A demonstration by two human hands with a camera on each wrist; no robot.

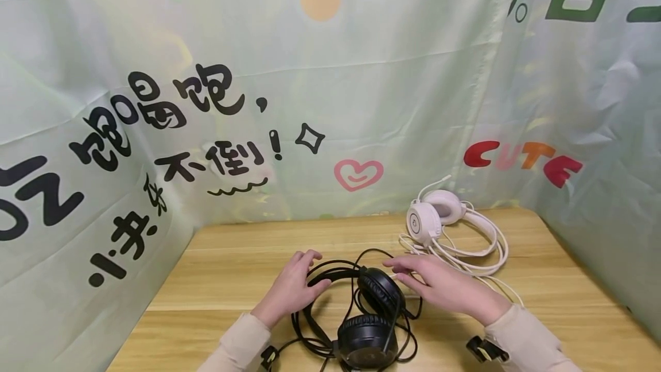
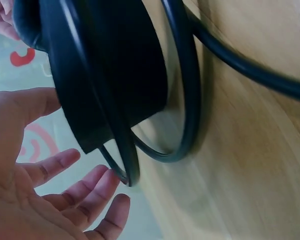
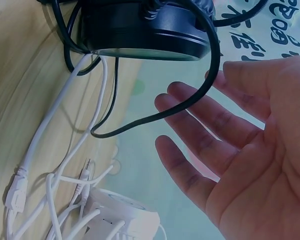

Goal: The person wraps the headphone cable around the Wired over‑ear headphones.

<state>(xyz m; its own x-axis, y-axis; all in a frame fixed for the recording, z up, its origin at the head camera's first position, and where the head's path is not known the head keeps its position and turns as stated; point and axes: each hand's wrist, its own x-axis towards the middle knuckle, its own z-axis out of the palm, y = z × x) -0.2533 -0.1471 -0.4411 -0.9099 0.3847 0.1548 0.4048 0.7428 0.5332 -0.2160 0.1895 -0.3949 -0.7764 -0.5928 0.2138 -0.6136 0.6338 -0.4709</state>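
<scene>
A black headset (image 1: pixel 368 340) lies on the wooden table, its headband toward the left and its two ear cups toward the right. Loops of its black cable (image 3: pixel 140 121) surround it. My left hand (image 1: pixel 294 286) is at the headband, fingers spread and loosely bent. In the left wrist view, that hand's thumb meets the edge of the black headband (image 2: pixel 105 65), and its fingertips are close to a cable loop. On the other side, my right hand (image 1: pixel 444 286) is beside the far ear cup, fingers relaxed. Its palm shows in the right wrist view, with cable passing by the fingertips.
A white headset (image 1: pixel 424 221) with coiled white cable stands at the back right of the wooden table (image 1: pixel 232 245), its boom microphone pointing up. Printed cloth walls (image 1: pixel 413 102) close off the back and both sides.
</scene>
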